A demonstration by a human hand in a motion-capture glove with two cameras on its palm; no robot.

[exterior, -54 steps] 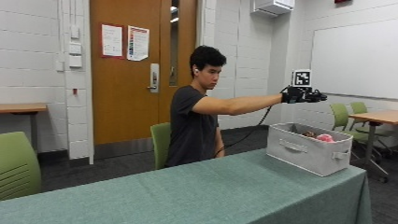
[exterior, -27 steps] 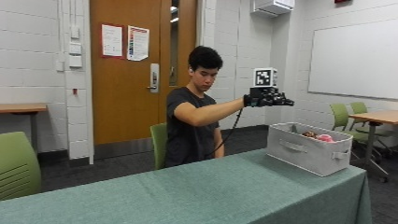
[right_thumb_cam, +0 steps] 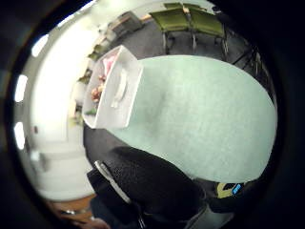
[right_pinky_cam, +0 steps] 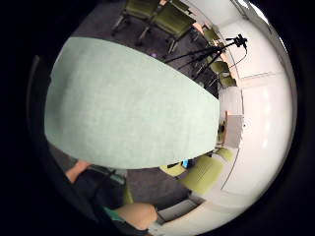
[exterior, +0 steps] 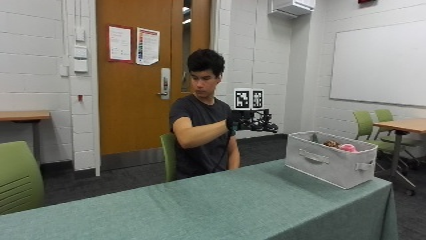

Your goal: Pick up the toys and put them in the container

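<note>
Toys are seen inside the container; none is left on the tablecloth beside it. Since a second ago the gloved right hand has been drawn back from above the container, its finger state not discernible, so the task is judged finished.

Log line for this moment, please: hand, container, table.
right hand: raised above table, holds nothing seen | container: at table end, toys inside | table: green cloth, no loose toys seen

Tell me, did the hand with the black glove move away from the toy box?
Yes. The gloved right hand was above the container a second ago; now it hangs over the table, nearer the person's chest.
</note>
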